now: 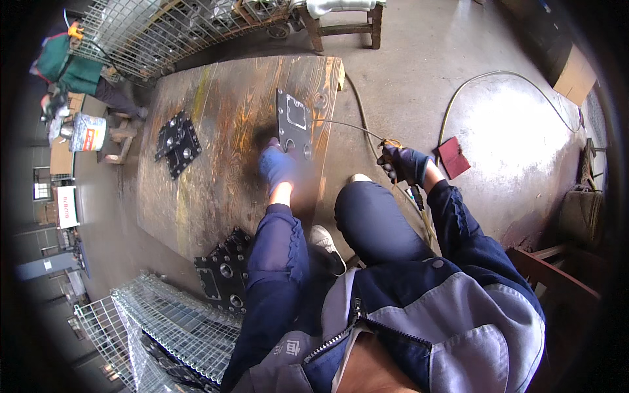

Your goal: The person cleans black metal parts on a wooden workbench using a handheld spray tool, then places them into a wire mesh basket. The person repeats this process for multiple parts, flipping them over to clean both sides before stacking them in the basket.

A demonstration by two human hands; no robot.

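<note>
My left hand (pixel 276 167), in a blue glove, is closed on the near edge of a flat black metal plate (pixel 293 136) and holds it tilted up over the wooden table (pixel 226 177). The plate has a squarish cutout and round holes. In my right hand (pixel 407 165), which wears a dark glove, is an air blow gun (pixel 392 142) with an orange part on top. Its long thin nozzle points left, the tip by the plate's right edge. Other black plates (pixel 178 144) lie overlapping on the table's left part. More plates (pixel 219 275) are beside my left forearm.
Wire mesh baskets stand at the near left (pixel 177 321) and along the far side (pixel 157 39). A hose (pixel 458 98) loops over the floor at right, near a dark red piece (pixel 453 157). A person (pixel 72 72) and a bucket (pixel 87 133) are at far left. Beyond the table stands a stool (pixel 344 31).
</note>
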